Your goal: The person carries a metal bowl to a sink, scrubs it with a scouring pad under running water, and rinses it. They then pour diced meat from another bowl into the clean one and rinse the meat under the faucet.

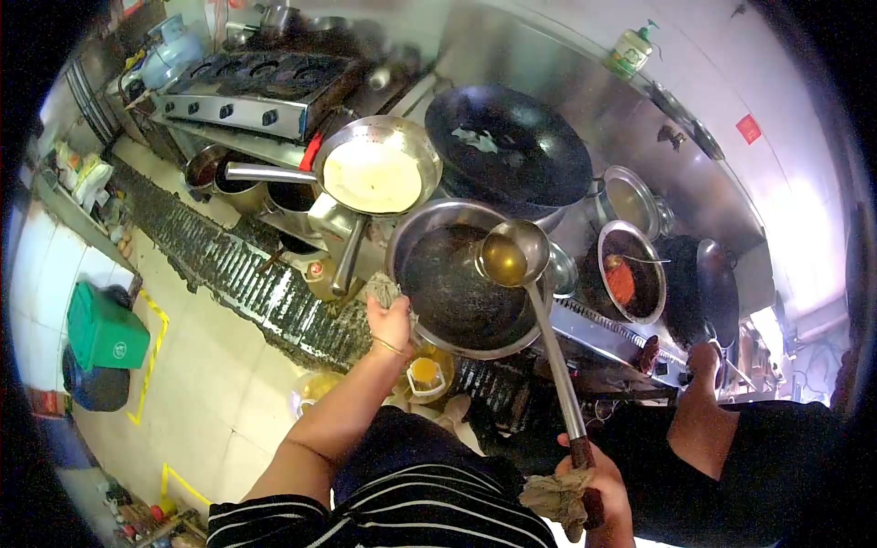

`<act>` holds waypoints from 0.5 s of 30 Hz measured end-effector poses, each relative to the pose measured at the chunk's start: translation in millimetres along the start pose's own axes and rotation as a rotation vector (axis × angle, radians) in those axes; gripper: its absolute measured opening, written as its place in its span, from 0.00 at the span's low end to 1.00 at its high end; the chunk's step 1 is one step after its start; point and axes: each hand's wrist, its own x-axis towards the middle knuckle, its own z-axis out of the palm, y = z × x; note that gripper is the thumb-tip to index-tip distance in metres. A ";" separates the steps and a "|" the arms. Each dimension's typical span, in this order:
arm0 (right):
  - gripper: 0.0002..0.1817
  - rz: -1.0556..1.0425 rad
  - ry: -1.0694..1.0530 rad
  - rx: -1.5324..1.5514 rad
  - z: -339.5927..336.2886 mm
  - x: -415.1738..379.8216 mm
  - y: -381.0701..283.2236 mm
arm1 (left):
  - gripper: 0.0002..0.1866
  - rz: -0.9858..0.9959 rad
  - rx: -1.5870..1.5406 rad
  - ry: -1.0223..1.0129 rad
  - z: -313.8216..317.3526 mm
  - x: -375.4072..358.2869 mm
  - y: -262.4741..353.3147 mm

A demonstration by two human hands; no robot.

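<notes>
My left hand (391,321) is closed around a grey cloth (384,288) at the left edge of a wide wok (434,324) with a dark inside and a bright metal rim. Whether the cloth wraps the rim or a handle is hidden. In my right hand (610,489) is the dark grip of a long ladle (553,356), along with a second crumpled cloth (555,500). The ladle's bowl hangs over the wok's right part and has yellowish liquid, which looks like oil, in it.
Behind stands a large black wok (512,151) with whitish bits; left of it, a steel pan (429,155) holds pale yellow contents. A bowl of red seasoning (660,292) is at right. Another person's arm (703,416) reaches a dark wok (703,292). A grate (237,247) runs along the floor.
</notes>
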 end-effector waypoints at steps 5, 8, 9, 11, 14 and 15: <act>0.40 -0.105 0.121 -0.011 43.4 -26.7 -20.9 | 0.22 -0.001 -0.026 -0.036 -3.9 3.6 -8.3; 0.31 -0.246 -0.040 -0.071 24.2 -28.8 -7.4 | 0.23 -0.067 -0.011 0.005 -6.1 4.2 -11.1; 0.34 -0.270 -0.076 -0.082 21.3 -28.2 -5.1 | 0.22 -0.062 -0.037 -0.001 -4.4 3.2 -9.4; 0.34 -0.266 -0.077 -0.141 14.3 -31.6 -7.3 | 0.21 -0.056 -0.093 -0.009 -0.8 -1.3 -6.6; 0.37 -0.245 -0.081 -0.165 8.8 -37.3 -11.5 | 0.19 0.000 -0.075 0.004 2.1 -2.6 -6.0; 0.38 -0.237 -0.094 -0.159 6.0 -37.7 -12.0 | 0.18 0.000 -0.050 0.008 -0.3 0.4 -9.0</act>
